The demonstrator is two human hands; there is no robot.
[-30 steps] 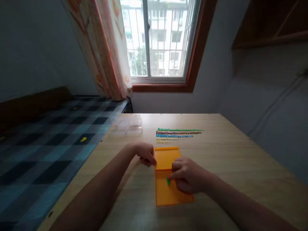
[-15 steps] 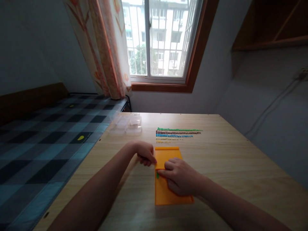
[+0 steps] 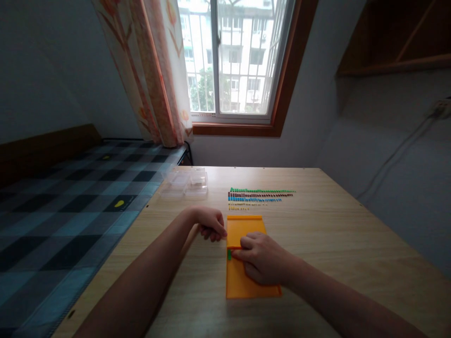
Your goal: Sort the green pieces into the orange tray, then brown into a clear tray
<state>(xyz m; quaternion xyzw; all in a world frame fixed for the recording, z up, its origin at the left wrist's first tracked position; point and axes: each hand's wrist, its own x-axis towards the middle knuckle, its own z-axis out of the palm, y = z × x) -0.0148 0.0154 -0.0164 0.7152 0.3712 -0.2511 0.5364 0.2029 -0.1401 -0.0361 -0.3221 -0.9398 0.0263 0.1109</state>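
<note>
Tray (image 3: pixel 245 229) part-hidden under right hand (image 3: pixel 263 258); pieces (image 3: pixel 237 199) beyond too small to count; bed (image 3: pixel 84 188) left of left hand (image 3: pixel 210 222) cut off.

Tray (image 3: pixel 245 296) on surface (image 3: pixel 317 234), split into near compartment (image 3: pixel 237 281) and far compartment (image 3: pixel 243 230). Small piece (image 3: pixel 229 255) in near compartment, 10 o'clock corner. Right grip (image 3: pixel 262 258) over near compartment from 4 o'clock, index finger (image 3: pixel 239 254) at piece's 3 o'clock side. Left grip (image 3: pixel 210 224) outside tray, at its 10 o'clock edge. Rows of small parts (image 3: pixel 237 198) on surface behind tray, 12 to 1 o'clock. Boxes (image 3: pixel 186 183) 11 o'clock, surface's far corner. Bed (image 3: pixel 88 192) 9 o'clock, alongside surface. Window (image 3: pixel 243 61) 12 o'clock, behind surface; curtain (image 3: pixel 151 70) at 11. Shelf (image 3: pixel 423 64) 2 o'clock, on wall (image 3: pixel 398 108).
</note>
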